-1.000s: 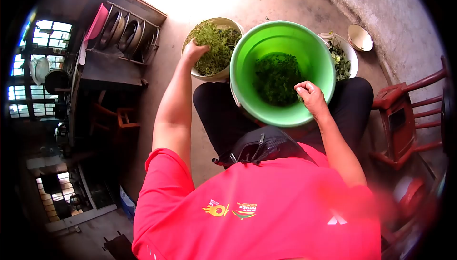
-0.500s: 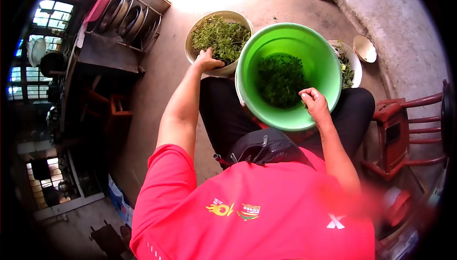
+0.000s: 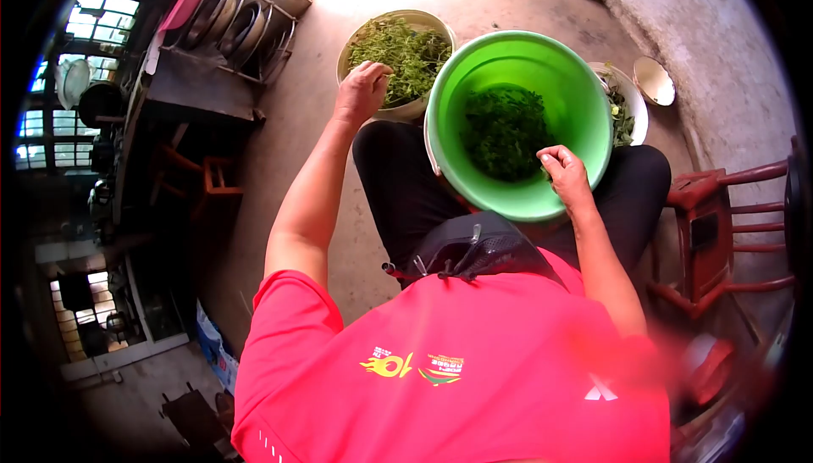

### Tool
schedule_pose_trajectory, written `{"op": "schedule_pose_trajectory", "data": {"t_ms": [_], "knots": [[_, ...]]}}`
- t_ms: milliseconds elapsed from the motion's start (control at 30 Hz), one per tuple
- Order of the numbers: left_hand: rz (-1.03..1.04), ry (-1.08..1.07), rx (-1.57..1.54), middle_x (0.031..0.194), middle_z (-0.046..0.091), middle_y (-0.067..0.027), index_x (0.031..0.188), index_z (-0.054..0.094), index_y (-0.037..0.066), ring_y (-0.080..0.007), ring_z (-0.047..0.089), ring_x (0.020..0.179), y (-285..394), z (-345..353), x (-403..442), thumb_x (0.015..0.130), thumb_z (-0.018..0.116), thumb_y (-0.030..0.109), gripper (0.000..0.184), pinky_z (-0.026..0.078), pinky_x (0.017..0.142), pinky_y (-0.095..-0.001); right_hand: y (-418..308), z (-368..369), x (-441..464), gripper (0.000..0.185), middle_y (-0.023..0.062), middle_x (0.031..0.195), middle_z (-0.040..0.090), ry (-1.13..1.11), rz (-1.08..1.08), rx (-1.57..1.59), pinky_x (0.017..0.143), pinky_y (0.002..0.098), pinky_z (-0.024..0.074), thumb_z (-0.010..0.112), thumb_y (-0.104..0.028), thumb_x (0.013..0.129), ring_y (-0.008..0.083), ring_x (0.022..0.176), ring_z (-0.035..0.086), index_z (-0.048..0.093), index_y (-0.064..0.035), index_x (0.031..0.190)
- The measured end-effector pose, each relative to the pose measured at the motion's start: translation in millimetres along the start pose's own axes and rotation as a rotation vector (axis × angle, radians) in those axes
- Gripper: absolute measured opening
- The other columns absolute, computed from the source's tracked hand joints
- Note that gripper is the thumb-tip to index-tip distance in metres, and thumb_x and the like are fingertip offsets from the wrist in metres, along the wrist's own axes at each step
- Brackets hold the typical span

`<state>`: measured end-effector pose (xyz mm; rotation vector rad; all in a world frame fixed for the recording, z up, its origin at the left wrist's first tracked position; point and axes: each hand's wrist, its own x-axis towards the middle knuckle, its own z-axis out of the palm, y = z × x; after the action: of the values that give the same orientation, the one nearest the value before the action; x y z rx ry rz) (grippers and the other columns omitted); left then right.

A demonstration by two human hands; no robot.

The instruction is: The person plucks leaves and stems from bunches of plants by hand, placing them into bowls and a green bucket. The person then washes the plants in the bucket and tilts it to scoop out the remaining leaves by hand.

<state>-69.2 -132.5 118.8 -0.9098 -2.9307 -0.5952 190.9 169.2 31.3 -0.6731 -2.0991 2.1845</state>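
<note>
Hovering at the near-left rim of the tub [image 3: 414, 112] of light greens [image 3: 408, 60], left hand [image 3: 362, 93] has fingers curled in; can't tell if they pinch anything. Right hand [image 3: 566, 177] pinches a sprig [image 3: 544, 172] over the near-right side of the green bucket [image 3: 566, 90], dark greens [image 3: 506, 131] low inside.

1. From here, the green bit [image 3: 545, 173] in the right hand [image 3: 566, 177] is too small to name.
2. The left hand [image 3: 362, 92] masks part of the pale tub [image 3: 410, 112] — its hold unclear.
3. The green bucket [image 3: 577, 82] hides one side of the white basin [image 3: 640, 107].
4. The red shirt [image 3: 449, 332] blurs — right sleeve.
</note>
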Motion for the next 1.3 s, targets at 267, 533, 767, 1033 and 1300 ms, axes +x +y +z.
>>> {"op": "schedule_pose_trajectory", "data": {"t_ms": [267,533,767,1033,1300], "knots": [[0.069,0.023,0.164,0.1,0.062,-0.0128,0.107,0.06,0.011,-0.0296,0.061,0.092,-3.7,44.2,17.5,0.078,0.061,0.015,0.03,0.049,0.081,-0.0382,-2.1,-0.2,8.9,0.016,0.0,0.072,0.06,0.03,-0.039,-0.015,0.059,0.0225,0.0423,0.059,-0.016,0.085,0.006,0.065,0.051,0.064,-0.0015,0.089],[0.489,0.147,-0.171,0.084,0.062,-0.008,0.092,0.063,0.007,-0.022,0.063,0.075,134.6,33.0,-2.3,0.08,0.059,0.003,0.013,0.051,0.063,-0.0296,-10.5,13.7,-8.2,0.021,0.012,0.082,0.066,-0.171,-0.107,-0.541,0.07,0.0341,0.0505,0.055,-0.025,0.079,0.0262,0.076,0.064,0.067,-0.0112,0.089],[0.222,-0.56,-0.094,0.113,0.056,-0.0209,0.128,0.045,0.014,-0.0387,0.055,0.105,121.6,152.1,-9.8,0.072,0.067,0.025,0.061,0.045,0.089,-0.0423,-2.2,13.7,-12.2,0.025,0.0131,0.082,0.067,-0.288,0.148,-0.434,0.073,0.0326,0.0501,0.055,-0.022,0.075,0.0235,0.078,0.064,0.068,-0.0043,0.089],[-0.076,-0.902,0.036,0.141,0.031,-0.0203,0.139,0.035,0.018,-0.0382,0.041,0.124,121.7,195.9,-40.0,0.068,0.073,0.027,0.081,0.04,0.099,-0.0435,3.9,15.4,-23.4,0.021,0.0059,0.077,0.064,-0.253,0.159,-0.19,0.067,0.0265,0.0472,0.061,-0.02,0.078,0.013,0.072,0.059,0.067,-0.0027,0.09],[0.013,-0.91,-0.018,0.141,0.033,-0.0194,0.138,0.036,0.017,-0.0394,0.046,0.118,123.9,186.7,-46.9,0.072,0.067,0.027,0.074,0.043,0.095,-0.0445,-87.6,-36.5,-11.0,0.01,-0.0052,0.072,0.055,0.424,-0.453,0.103,0.051,0.0165,0.039,0.056,-0.011,0.091,0.0019,0.06,0.047,0.061,-0.0054,0.098]]}}
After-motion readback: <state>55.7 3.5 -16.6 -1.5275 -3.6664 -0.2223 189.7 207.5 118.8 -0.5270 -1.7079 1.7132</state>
